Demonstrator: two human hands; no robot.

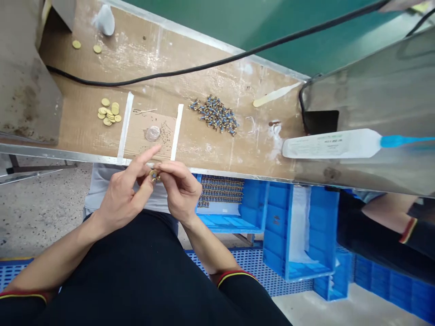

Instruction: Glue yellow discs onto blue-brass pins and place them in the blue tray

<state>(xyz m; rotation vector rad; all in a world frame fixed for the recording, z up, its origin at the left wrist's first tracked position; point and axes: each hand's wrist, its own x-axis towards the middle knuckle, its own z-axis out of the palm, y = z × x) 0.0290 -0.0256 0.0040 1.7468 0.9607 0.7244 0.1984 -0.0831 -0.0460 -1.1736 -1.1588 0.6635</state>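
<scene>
Below and left of the heap of blue parts [217,114], the small part [154,175] is partly covered by the left hand [124,197] and right hand [181,192]; dark specks [165,134] nearby are too small to identify. Right of the heap, print on the bottle [329,144] is illegible, its nozzle [401,141] cut off. Below the heap, the surface [210,151] hides part of the blue tray [254,199].

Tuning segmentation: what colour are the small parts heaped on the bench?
Small parts: blue and brassy gold; best in the head view.
</scene>
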